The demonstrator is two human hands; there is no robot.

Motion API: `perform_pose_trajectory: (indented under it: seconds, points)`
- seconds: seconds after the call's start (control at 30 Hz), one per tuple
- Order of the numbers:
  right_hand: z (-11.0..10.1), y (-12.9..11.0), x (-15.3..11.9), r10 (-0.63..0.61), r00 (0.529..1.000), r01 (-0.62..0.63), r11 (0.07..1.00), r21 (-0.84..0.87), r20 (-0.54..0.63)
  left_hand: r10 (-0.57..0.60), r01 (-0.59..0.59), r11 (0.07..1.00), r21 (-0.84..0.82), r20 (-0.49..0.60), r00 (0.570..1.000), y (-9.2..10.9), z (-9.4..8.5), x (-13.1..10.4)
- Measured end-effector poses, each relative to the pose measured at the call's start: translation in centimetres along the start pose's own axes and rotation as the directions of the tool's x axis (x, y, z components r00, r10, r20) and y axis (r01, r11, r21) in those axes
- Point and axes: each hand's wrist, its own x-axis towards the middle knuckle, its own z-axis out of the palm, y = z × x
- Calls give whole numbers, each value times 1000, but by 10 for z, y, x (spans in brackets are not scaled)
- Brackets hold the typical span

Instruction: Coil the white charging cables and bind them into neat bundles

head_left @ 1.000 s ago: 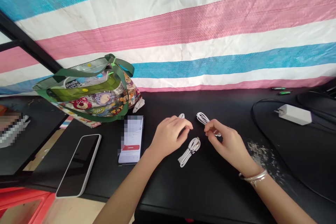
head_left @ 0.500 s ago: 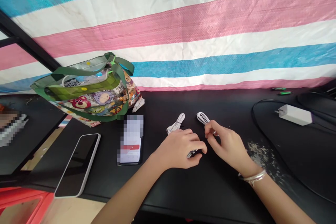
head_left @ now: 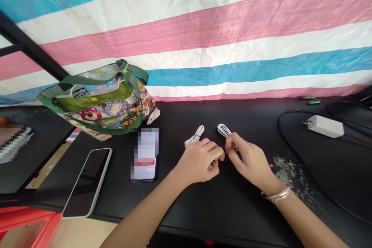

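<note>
Two bundled white cables lie side by side on the black desk (head_left: pixel 180 209). One cable bundle (head_left: pixel 197 133) is partly hidden behind my left hand (head_left: pixel 200 161). That hand is curled with palm down, and its thumb and fingers close on a small whitish piece, seemingly cable, mostly covered by the fingers. The other looped cable bundle (head_left: pixel 223 130) reaches under the fingertips of my right hand (head_left: pixel 251 161). Thumb and index finger are pinched together there at its near end. A silver bracelet (head_left: pixel 279 195) circles the right wrist.
Left of my hands lie a lit phone (head_left: pixel 148 151) and a white-edged dark-screened phone (head_left: pixel 88 182). Behind them stands a green-handled cartoon tote bag (head_left: pixel 110 108). At right are a white power adapter (head_left: pixel 325 126), a black cord (head_left: pixel 286 135) and pale crumbs (head_left: pixel 286 168). A striped sheet (head_left: pixel 232 27) hangs behind.
My left hand has drawn slightly left and up, its thumb and fingers closing a little more. The right hand stays pinched in nearly the same place.
</note>
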Motion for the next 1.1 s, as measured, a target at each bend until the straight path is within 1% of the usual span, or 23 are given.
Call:
perform_pose_trajectory:
  seconds: [0.13, 0.23, 0.3, 0.37, 0.6, 0.83, 0.93, 1.1]
  points:
    - [0, 0, -1, 14, 1000, -13, 1000, 9, -7, -65, 70, 997, 28, -160, 985, -3, 3, 1]
    - [-1, -1, 0, 16, 1000, -15, 1000, 16, -12, -47, 57, 998, 29, -274, 961, -5, 4, 1]
    - [-2, -2, 1, 13, 1000, -13, 1000, 21, -17, -29, 41, 999, 33, -315, 949, -6, 4, 1]
    - [-2, -2, 1, 12, 1000, -11, 1000, 25, -18, -27, 42, 998, 38, -332, 943, -6, 3, 0]
    - [-1, -1, 0, 3, 1000, -3, 1000, 19, -28, -48, 66, 997, 40, -338, 940, -7, 1, 0]
    - [1, 1, -1, 5, 1000, -5, 1000, 4, -21, 9, -6, 1000, 12, -309, 951, -10, -2, 0]
    - [1, 2, -1, 6, 1000, -6, 1000, 2, -11, 17, -18, 1000, -1, -262, 965, -10, -4, -1]
    - [-2, 0, 0, 28, 1000, -29, 999, 15, 13, 28, -28, 1000, 0, -115, 993, -9, -6, 0]
